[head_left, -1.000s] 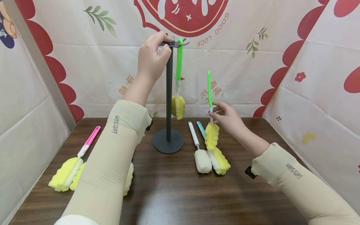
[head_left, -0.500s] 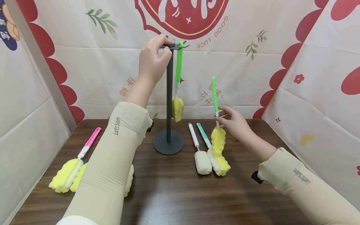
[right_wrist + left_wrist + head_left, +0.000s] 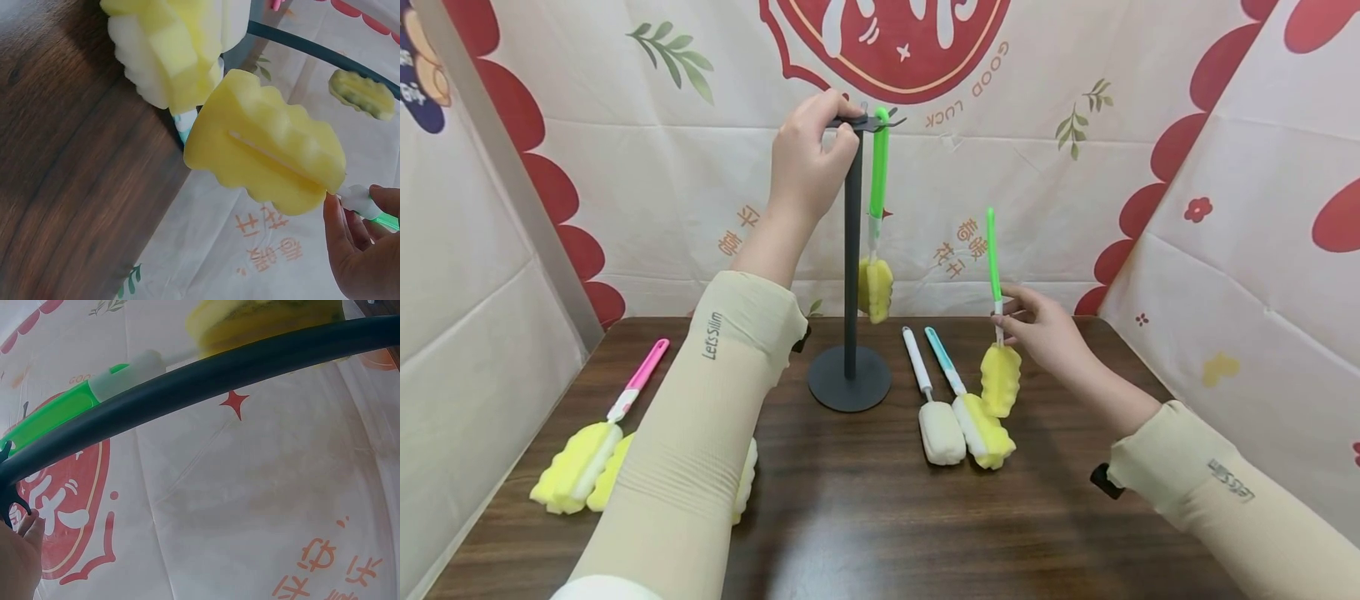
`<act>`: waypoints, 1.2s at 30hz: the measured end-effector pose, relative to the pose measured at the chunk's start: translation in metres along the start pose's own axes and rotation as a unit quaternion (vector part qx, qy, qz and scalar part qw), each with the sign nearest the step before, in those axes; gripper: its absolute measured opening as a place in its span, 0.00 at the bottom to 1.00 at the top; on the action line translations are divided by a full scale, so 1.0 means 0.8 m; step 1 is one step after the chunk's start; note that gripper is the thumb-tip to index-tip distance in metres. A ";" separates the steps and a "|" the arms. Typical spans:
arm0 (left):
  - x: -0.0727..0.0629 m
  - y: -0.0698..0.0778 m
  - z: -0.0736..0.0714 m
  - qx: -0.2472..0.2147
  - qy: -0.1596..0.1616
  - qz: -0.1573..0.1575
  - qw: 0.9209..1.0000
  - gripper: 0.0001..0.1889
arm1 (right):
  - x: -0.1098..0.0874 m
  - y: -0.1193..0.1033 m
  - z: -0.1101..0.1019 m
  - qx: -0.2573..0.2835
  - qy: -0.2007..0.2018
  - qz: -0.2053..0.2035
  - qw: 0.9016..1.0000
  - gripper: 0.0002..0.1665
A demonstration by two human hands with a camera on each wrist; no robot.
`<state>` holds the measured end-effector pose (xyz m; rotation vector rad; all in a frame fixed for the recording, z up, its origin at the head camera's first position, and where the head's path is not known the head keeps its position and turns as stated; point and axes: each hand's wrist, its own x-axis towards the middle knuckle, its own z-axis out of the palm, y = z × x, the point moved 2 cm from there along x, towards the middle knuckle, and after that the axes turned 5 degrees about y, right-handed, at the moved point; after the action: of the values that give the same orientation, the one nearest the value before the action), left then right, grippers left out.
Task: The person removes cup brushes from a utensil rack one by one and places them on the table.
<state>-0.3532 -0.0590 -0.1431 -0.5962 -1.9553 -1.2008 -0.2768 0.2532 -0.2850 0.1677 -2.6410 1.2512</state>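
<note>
My left hand (image 3: 811,154) grips the hooked top of a black hook stand (image 3: 852,250). From a hook on its right side hangs a green-handled sponge brush (image 3: 878,175), yellow head downward; the left wrist view has its green handle (image 3: 59,415) behind the dark pole. Farther right, my right hand (image 3: 1045,329) pinches a second green-handled sponge brush (image 3: 1001,382) by its white neck. This brush is nearly upright, handle up. In the right wrist view its yellow head (image 3: 269,147) is in front of the fingers, close to another brush head.
A white sponge brush (image 3: 942,433) and a teal-handled sponge brush (image 3: 985,429) lie right of the stand's round base (image 3: 850,392). At the left lie a pink-handled sponge brush (image 3: 580,462) and other sponge heads, partly hidden by my left sleeve. A printed cloth (image 3: 700,183) encloses the table (image 3: 880,533).
My right hand has moved rightward and a little down, carrying the green-handled brush away from the stand. The left hand stays on the stand's top.
</note>
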 end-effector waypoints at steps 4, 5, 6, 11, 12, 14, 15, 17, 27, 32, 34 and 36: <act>0.000 0.001 0.000 0.007 0.002 0.006 1.000 0.17 | -0.001 0.005 -0.002 0.001 0.001 -0.004 1.000 0.30; 0.000 0.001 0.000 0.007 0.002 0.005 1.000 0.16 | -0.002 0.007 -0.003 0.001 0.000 -0.005 1.000 0.30; 0.000 0.001 0.000 0.007 0.002 0.004 1.000 0.16 | -0.002 0.008 -0.004 0.000 0.000 -0.005 1.000 0.30; 0.000 0.001 0.000 0.007 0.003 0.003 1.000 0.17 | -0.007 0.012 -0.008 -0.008 -0.001 -0.002 1.000 0.30; 0.000 0.001 0.000 0.007 0.003 0.003 1.000 0.17 | -0.008 0.013 -0.009 -0.010 -0.001 -0.001 1.000 0.31; 0.000 0.001 0.000 0.008 0.003 0.002 1.000 0.17 | -0.009 0.015 -0.010 -0.014 0.000 0.000 1.000 0.30; 0.000 0.001 0.000 0.008 0.003 0.001 1.000 0.17 | -0.010 0.016 -0.011 -0.015 0.000 0.000 1.000 0.30; 0.000 0.001 0.000 0.007 0.003 0.000 1.000 0.17 | -0.010 0.018 -0.012 -0.020 0.001 -0.001 1.000 0.29; 0.000 0.000 0.001 0.001 0.002 -0.004 1.000 0.17 | -0.012 0.025 -0.016 -0.031 -0.005 0.006 0.999 0.27; 0.000 0.000 0.001 0.001 0.003 -0.006 1.000 0.17 | -0.012 0.030 -0.017 -0.037 -0.015 0.017 0.999 0.26; 0.001 0.000 0.001 0.000 0.004 -0.005 1.000 0.17 | -0.012 0.033 -0.017 -0.038 -0.019 0.024 0.999 0.26; 0.001 0.000 0.001 -0.001 0.004 -0.004 1.000 0.17 | -0.011 0.034 -0.017 -0.036 -0.022 0.028 0.999 0.27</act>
<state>-0.3539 -0.0581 -0.1426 -0.5840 -1.9508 -1.2088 -0.2717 0.2813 -0.2994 0.1107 -2.7423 1.1794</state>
